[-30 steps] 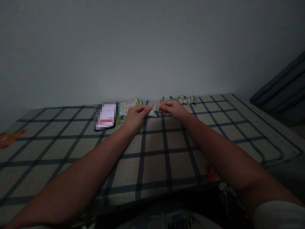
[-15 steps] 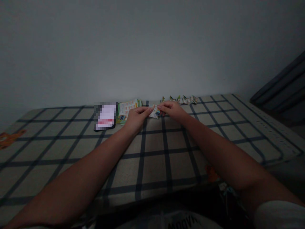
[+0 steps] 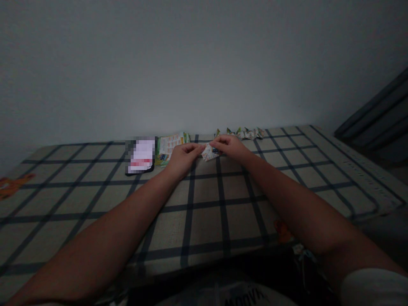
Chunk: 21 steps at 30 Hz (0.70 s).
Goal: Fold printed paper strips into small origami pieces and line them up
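Paper (image 3: 209, 154), a small printed and folded piece, is showing between our two hands, low over the tablecloth; we are unable to tell whether it is touching. Our left hand (image 3: 183, 158) is pinching its left side between thumb and fingers; our right hand (image 3: 232, 145) is gripping its upper right part likewise. Beneath, the tablecloth (image 3: 204, 191) is covering the surface, dark lines crossing a pale ground. We are noting printed sheets (image 3: 172, 142) lying just beyond the left hand and a phone (image 3: 142, 155) beside them, its lit screen pixelated. Behind the right hand, crumpled-looking paper pieces (image 3: 252, 134) are lining the far edge. An orange figure (image 3: 14, 185) is marking the cloth at far left; faint lettering (image 3: 366, 178) is running along its right side. Plain grey wall (image 3: 204, 63) is rising behind. We are finding the lighting dim.
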Tool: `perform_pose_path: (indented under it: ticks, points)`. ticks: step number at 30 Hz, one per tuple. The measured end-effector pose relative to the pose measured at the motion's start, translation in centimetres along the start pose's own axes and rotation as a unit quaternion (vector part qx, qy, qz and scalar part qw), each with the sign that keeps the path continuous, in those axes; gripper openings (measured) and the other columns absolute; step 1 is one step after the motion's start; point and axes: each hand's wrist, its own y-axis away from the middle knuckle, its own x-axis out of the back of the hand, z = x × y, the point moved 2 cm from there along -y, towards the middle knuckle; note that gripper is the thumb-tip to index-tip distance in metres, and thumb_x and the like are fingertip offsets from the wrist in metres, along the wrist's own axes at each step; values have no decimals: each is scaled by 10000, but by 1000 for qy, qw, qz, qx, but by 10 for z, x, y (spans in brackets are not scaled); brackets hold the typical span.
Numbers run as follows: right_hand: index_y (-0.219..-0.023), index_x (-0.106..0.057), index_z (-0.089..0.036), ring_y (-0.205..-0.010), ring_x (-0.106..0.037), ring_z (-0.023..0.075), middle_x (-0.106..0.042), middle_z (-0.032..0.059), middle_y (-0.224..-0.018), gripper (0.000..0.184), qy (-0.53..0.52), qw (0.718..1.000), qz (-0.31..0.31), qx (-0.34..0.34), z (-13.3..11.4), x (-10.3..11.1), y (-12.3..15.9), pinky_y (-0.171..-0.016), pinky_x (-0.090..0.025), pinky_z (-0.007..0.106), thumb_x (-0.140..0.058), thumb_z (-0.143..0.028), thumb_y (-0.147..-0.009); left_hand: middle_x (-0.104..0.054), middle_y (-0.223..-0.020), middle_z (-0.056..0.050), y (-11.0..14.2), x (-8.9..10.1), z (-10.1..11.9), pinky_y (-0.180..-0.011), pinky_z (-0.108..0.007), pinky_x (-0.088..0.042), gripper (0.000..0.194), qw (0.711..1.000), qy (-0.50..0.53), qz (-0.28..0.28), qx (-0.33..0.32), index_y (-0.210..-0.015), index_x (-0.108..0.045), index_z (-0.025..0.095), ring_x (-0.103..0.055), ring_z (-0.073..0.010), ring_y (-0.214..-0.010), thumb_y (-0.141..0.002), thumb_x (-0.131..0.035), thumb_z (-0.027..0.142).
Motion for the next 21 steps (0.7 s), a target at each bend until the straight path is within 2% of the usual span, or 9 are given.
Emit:
perform_pose_path:
  ticks: [5, 8, 12, 15, 21]
  points:
    - [-758, -664, -147, -624, -486, 117, -556, -8, -639, 419, 18, 999, -41, -18, 5, -4, 0, -570, -361, 247, -661, -566, -767, -716, -703, -31, 0, -1, 5, -619, -270, -429, 358, 1000, -13, 14, -16, -810, -802, 192, -578, -145, -635, -725, -785, 539]
    - [-730, -662, -139, -608, -465, 116, -545, -6, -614, 409, 66, 997, -28, -2, 6, -3, 1, -572, -326, 255, -637, -541, -802, -717, -697, -32, 1, -1, 4, -622, -268, -429, 372, 1000, -17, 10, -11, -809, -803, 191, -589, -144, -635, -725, -784, 553]
    - [-660, -626, -143, -597, -429, 109, -502, -15, -593, 404, 107, 994, -11, 35, 4, -1, 1, -570, -297, 259, -628, -519, -811, -686, -641, -30, 0, -1, 0, -599, -262, -409, 362, 1000, -21, 1, 13, -713, -772, 175, -573, -132, -600, -717, -798, 535]
    - [-693, -650, -141, -624, -469, 117, -546, -4, -626, 398, 78, 996, -16, 35, 5, -3, 1, -587, -336, 256, -643, -524, -801, -694, -661, -38, -1, 1, -2, -579, -263, -400, 357, 1000, -14, 1, 19, -723, -774, 175, -570, -135, -599, -704, -807, 531]
    - [-929, -706, -154, -698, -590, 144, -688, 42, -811, 405, -34, 999, -33, -24, 12, -9, 0, -615, -433, 250, -681, -527, -775, -724, -738, -33, -1, 2, 2, -615, -266, -415, 352, 1000, 1, 13, 3, -807, -803, 199, -574, -139, -643, -721, -793, 541]
